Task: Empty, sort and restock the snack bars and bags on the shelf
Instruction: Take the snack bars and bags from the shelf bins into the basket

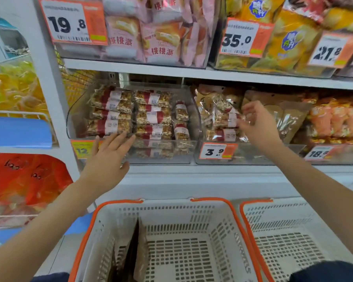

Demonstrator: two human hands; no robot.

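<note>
Snack bars: clear-wrapped nut bars [112,112] with red and white labels lie stacked in rows in the left clear bin [73,119] on the middle shelf [192,75]; a few shorter ones stand upright at the bin's right end.
Second pile: more of the same bars [222,119] are heaped in the next clear bin [253,155] to the right, behind a tag [216,151] reading 3.9.
My left hand [110,151]: fingers straight and spread apart, fingertips touching the front of the lowest row of bars at the left bin's rim; it holds nothing.
My right hand [257,125]: raised in front of the second pile, fingers loosely bent toward the bars; I cannot tell whether they pinch a wrapper or only touch it.
Bags: brown pouches [287,119] stand just right of the second pile, and orange bags [334,119] beyond them.
Baskets: a white basket [86,241] with an orange rim sits below my arms, with a brown pouch [140,253] leaning upright against its left wall; a second like basket [253,224] is beside it on the right.
Upper shelf: pink packs [161,37] on the left, yellow bags [293,37] on the right, with tags reading 19.8, 35.0 and 21.8.
Left rack: yellow packs [14,88] above, red bags [25,180] below.
</note>
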